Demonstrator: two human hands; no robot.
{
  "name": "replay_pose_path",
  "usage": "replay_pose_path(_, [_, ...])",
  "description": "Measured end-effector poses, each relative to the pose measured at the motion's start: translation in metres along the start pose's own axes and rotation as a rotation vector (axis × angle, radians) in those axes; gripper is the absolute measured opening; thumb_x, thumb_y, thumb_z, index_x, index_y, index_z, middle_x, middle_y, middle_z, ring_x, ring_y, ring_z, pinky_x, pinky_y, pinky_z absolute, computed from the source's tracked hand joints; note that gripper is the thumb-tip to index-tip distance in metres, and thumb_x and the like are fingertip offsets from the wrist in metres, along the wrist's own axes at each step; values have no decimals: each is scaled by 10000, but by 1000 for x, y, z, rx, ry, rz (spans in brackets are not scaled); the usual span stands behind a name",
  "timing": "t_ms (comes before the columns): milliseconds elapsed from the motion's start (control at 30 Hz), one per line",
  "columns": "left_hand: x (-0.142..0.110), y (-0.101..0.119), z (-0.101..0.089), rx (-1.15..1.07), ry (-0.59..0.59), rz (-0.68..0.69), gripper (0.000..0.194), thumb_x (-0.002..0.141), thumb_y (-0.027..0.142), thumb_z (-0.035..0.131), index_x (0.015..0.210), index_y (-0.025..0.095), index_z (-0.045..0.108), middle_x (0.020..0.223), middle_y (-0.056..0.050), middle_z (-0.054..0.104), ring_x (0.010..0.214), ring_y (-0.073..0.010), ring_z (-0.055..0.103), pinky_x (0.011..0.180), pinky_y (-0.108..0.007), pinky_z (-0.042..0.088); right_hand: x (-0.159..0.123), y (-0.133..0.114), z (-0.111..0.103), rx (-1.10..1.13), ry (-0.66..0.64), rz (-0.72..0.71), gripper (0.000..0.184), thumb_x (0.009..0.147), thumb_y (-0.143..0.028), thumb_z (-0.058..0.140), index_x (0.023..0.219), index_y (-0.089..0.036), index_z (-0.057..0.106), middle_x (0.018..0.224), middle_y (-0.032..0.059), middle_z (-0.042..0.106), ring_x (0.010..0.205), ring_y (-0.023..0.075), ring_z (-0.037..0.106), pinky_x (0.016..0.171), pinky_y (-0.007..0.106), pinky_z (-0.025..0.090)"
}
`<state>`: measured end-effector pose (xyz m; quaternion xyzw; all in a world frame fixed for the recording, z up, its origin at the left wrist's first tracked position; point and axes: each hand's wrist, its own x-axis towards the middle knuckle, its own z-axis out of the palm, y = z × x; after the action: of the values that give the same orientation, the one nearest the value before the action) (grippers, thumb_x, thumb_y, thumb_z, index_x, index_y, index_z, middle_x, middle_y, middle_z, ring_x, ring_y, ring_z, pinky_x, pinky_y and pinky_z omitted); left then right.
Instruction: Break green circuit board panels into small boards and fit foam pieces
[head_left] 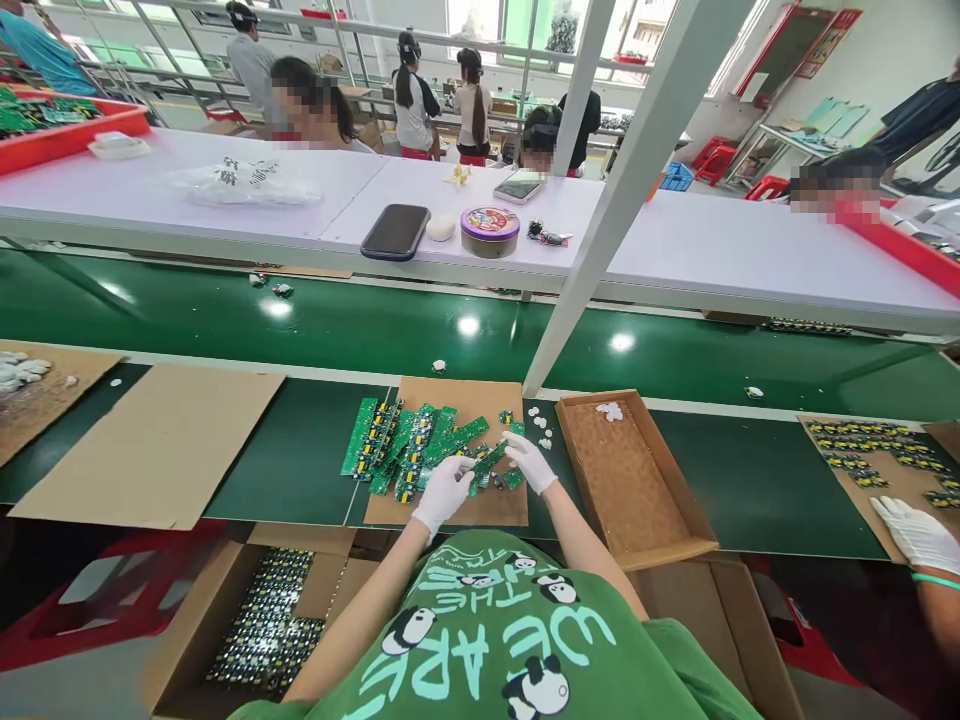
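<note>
The narrow green circuit board [489, 460] is held at a slant just above the right half of the cardboard sheet [491, 512]. The left hand [448, 490], in a white glove, pinches its near end between thumb and fingers. The right hand [530, 460], also gloved, has its fingertips almost together at the other end; whether they grip the board or only touch it, I cannot tell.

A heap of green boards [465, 437] overlaps on the sheet and spills past its left edge, with strips of yellow and black parts [415, 455] among it. Just beside the sheet's right edge are small white discs [540, 422], then a shallow cardboard tray [637, 490] with white pieces [611, 411] toward its far end. Well left of the sheet, a flat cardboard piece [150, 440] lies on the dark green worktop [315, 440]. Lower than the sheet, to its left, an open carton [191, 620] holds rows of parts [262, 620]. Beyond the sheet, a white shelf [667, 240] bears a black phone [395, 232] and a round tin [490, 235]. Far right of the sheet is a co-worker's gloved hand [911, 530].
</note>
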<state>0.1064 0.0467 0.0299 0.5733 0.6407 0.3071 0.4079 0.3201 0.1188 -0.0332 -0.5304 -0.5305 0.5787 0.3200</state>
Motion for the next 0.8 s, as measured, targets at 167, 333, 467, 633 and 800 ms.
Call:
replay_pose_path(167, [5,-14,5,-327,-73,-183,228,767,237,662,966,129,629,989,-110,701,897,-185,666,858,-312,528,-2,-7,-19,-39,-86,53,431,801,-487,590,1096,-185,675,1006,91,697,671,132,629,473,213,478])
replay_pose_path(333, [-9,-15,12,-503,-243,-374,462,765,456,702,1078,134,590,892,-103,699,750,-186,686,646,-295,550,0,-18,-8,-158,-35,26,312,861,-434,576,936,-144,664,843,39,679,640,118,608,554,250,498])
replay_pose_path(467, [-17,-14,25,-538,-320,-483,462,711,506,741,927,137,564,710,-47,668,482,-127,604,430,-217,437,4,-24,3,-317,120,-48,194,813,-365,619,828,-177,666,855,43,688,816,180,631,785,339,500])
replay_pose_path(633, [-12,-22,27,-525,-251,-560,404,727,490,713,813,168,484,586,-4,619,343,-79,477,329,-186,290,11,-26,8,-455,178,-117,138,780,-315,615,861,-222,677,968,66,694,992,242,606,947,389,432])
replay_pose_path(800, [-19,-21,22,-558,-228,-523,422,727,537,671,816,173,477,646,-19,648,348,-80,485,327,-200,295,18,-29,5,-507,216,-96,386,821,-404,594,1132,-179,635,1236,137,616,1174,291,533,1027,457,385])
